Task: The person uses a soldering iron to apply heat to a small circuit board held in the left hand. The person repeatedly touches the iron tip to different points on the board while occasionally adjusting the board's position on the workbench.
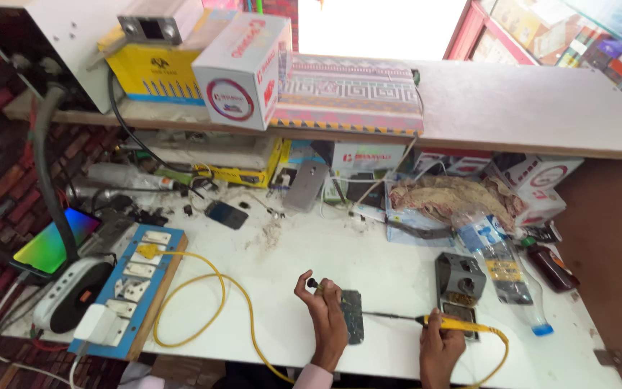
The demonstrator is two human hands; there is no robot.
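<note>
On the white worktop, near edge: a flat dark rectangular device back lies face down between both hands, close to the person so both can reach it.
Left hand: rests on the left edge of the dark device, pinning it flat; thumb and forefinger are pinched shut on a small dark yellow-tipped piece, too small to identify.
Right hand: fingers wrapped closed around the yellow-handled soldering iron, held low and nearly level so its thin metal tip points left, toward the device's right edge.
Yellow cable: loops from the blue wooden switchboard with white sockets across the table front, slack enough to let the iron move freely.
Grey soldering stand: sits just beyond the right hand, handy for parking the iron.
Clear plastic bottle: lies on its side, right of the stand.
</note>
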